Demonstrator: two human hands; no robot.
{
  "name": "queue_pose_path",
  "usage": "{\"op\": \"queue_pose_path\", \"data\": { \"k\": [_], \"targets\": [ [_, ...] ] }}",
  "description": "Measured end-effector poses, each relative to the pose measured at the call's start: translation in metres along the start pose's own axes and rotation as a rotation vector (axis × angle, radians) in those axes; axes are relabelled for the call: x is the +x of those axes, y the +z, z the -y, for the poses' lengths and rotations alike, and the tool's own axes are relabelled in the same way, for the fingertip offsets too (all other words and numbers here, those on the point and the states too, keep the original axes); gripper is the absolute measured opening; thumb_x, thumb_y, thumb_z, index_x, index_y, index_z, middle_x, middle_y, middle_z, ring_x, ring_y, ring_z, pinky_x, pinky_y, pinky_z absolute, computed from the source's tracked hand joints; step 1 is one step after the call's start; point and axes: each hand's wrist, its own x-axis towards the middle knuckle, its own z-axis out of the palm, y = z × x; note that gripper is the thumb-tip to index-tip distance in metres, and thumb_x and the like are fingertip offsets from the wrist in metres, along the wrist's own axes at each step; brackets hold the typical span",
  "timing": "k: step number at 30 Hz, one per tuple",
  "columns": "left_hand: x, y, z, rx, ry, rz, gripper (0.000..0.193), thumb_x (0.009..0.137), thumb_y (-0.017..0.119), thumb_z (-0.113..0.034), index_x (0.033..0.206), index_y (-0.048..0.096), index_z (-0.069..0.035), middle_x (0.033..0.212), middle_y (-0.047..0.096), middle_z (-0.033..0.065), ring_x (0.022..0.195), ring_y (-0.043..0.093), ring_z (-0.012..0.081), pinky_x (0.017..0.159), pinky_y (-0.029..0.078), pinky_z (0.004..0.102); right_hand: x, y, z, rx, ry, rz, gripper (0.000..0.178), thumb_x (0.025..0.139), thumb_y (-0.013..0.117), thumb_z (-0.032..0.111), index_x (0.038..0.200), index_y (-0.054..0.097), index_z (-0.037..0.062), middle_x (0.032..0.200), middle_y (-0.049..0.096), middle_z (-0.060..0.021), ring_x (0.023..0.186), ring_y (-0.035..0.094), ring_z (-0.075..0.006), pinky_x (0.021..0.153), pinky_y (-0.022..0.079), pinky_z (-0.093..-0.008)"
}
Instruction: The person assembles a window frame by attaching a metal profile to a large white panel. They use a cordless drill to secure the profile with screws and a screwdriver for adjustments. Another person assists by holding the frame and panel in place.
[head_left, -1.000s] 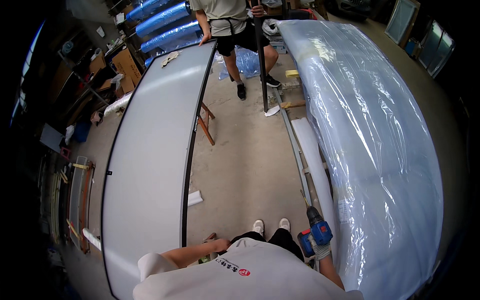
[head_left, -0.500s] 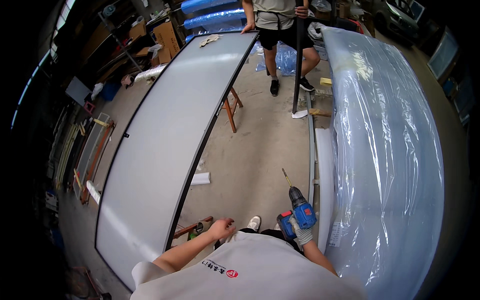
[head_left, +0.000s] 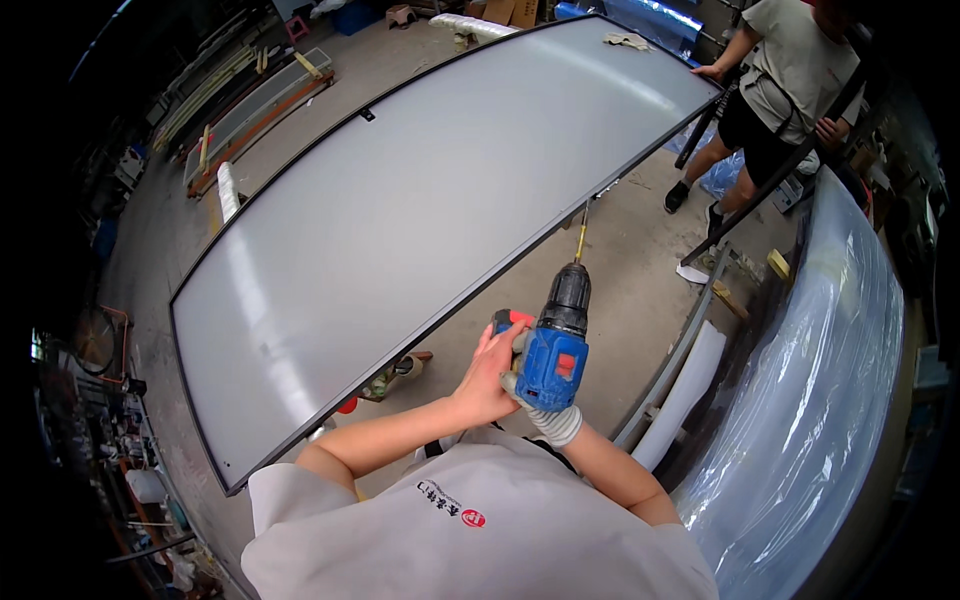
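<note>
I see the blue cordless drill point(head_left: 553, 352) held out in front of my chest, its long bit point(head_left: 581, 232) pointing toward the dark edge of the big white panel point(head_left: 420, 200). My gloved right hand point(head_left: 535, 405) grips its handle; my bare left hand point(head_left: 490, 375) clasps the drill's side.

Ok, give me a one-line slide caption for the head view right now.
Both hands, gloved right hand and bare left hand, raise a blue cordless drill toward the dark-framed frosted panel.

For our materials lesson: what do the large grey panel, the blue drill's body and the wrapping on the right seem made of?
Large grey framed panel: probably frosted glass or plastic, satin sheen, dark rim likely metal. Blue cordless drill: moulded plastic body, matte. Clear wrapping: thin plastic film, glossy, wrinkled.
</note>
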Motion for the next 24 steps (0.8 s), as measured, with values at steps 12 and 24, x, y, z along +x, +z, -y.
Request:
{"op": "queue_pose_path", "data": {
  "k": [12,24],
  "targets": [
    [0.033,-0.115,0.187,-0.147,-0.189,-0.177,0.04,0.082,0.058,-0.012,0.12,0.051,-0.009,0.119,0.053,0.0122,0.113,0.049,0.0264,0.096,0.039,0.0395,0.197,0.154,-0.02,1.492,0.738,-0.036,0.017,0.089,0.044,0.03,0.085,0.051,0.015,0.083,0.058,-0.0016,0.077,0.057,-0.0144,0.07,0.051,-0.032],
    [0.033,-0.123,0.237,-0.048,-0.08,-0.161,0.05,0.079,0.062,-0.011,0.125,0.045,-0.007,0.125,0.05,0.0118,0.116,0.048,0.0247,0.098,0.038,0.0377,0.215,0.181,-0.03,-0.276,-0.107,-0.099,0.022,0.069,0.061,0.027,0.083,0.055,0.0114,0.074,0.058,-0.0124,0.075,0.056,-0.0317,0.07,0.042,-0.0411]
  ]
}}
